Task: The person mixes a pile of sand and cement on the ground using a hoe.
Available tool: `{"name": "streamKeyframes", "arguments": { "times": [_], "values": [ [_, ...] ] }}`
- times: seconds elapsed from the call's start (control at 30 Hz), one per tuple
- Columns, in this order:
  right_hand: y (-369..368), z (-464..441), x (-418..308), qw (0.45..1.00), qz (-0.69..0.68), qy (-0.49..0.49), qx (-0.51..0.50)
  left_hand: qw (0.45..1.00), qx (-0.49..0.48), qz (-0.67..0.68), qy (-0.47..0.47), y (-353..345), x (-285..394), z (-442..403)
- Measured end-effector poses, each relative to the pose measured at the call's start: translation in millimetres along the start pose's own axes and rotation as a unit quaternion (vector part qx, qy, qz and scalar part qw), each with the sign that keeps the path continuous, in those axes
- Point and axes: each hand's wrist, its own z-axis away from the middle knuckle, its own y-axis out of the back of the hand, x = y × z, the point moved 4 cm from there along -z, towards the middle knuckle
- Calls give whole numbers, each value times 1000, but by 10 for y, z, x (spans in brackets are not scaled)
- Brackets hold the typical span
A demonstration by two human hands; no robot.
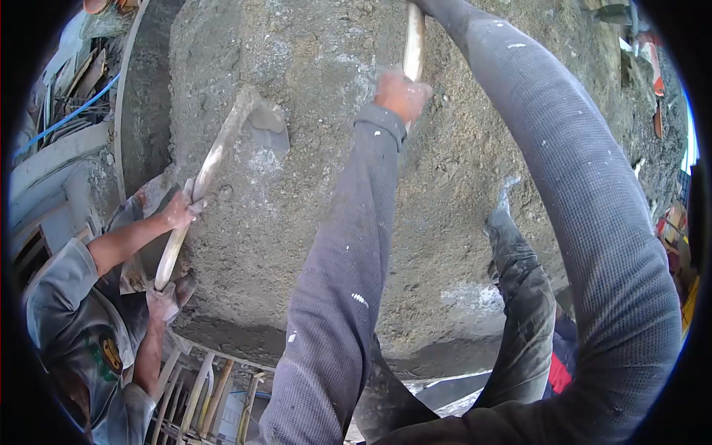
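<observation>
My left hand point(400, 95) is closed around a pale wooden tool handle point(414, 46), its fingers wrapped round the shaft. The handle runs up to the top edge of the view, and its working head does not show. My right arm, in a grey speckled sleeve point(571, 148), arcs up the right side to the upper end of the handle. The right hand itself is cut off by the frame edge. Under both arms lies a broad bed of damp grey-brown mortar or sand mix point(326, 81).
At left, a co-worker's two hands point(178, 211) grip a hoe point(215, 159), its blade resting on the mix. My dusty trouser leg point(519, 297) and foot stand on the bed. A raised rim point(127, 96) borders the left side; wooden poles point(211, 397) lie below.
</observation>
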Motion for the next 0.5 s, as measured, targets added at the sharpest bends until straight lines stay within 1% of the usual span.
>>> {"name": "streamKeyframes", "arguments": {
  "times": [0.03, 0.07, 0.1, 0.13, 0.17, 0.2, 0.23, 0.27, 0.3, 0.33, 0.37, 0.4, 0.43, 0.47, 0.5],
  "values": [
    [-451, 361, 78, 996, 60, -7, -71, 987, 2, 134, 90, -62, -270, 507],
    [-811, 775, 141, 989, 87, -16, -117, 972, 3, 169, 164, -127, -594, 1025],
    [-1175, 1255, 212, 988, 39, -66, -133, 959, 22, 210, 187, -168, -930, 1529],
    [-1565, 1626, 270, 992, 79, -13, -94, 934, 36, 269, 233, -83, -988, 1971],
    [-1412, 2162, 174, 987, 37, -91, -131, 923, 34, 288, 252, -57, -952, 2360],
    [-1601, 2424, 290, 977, 51, -123, -168, 907, 23, 317, 277, -113, -855, 2654],
    [-1477, 2813, 288, 977, 29, -129, -168, 885, 22, 346, 311, -153, -773, 3042],
    [-1349, 3251, 264, 976, 7, -132, -173, 873, 31, 352, 338, -181, -812, 3454],
    [-1360, 3609, 355, 970, 3, -103, -221, 862, 36, 359, 357, -221, -854, 3799],
    [-1321, 4056, 481, 970, -12, -120, -210, 860, 26, 352, 368, -170, -786, 4162],
    [-1167, 4489, 472, 961, 24, -131, -244, 860, 15, 306, 408, -117, -812, 4590],
    [-1302, 4955, 653, 950, 54, -130, -278, 841, 1, 315, 440, -52, -810, 5013],
    [-1312, 5453, 805, 936, 44, -199, -286, 846, -23, 291, 447, 73, -638, 5323],
    [-1316, 5956, 953, 918, 35, -268, -290, 855, -62, 222, 465, 183, -523, 5591],
    [-1412, 6428, 1143, 920, 70, -207, -324, 852, -91, 189, 480, 245, -530, 5865]
  ]
}}
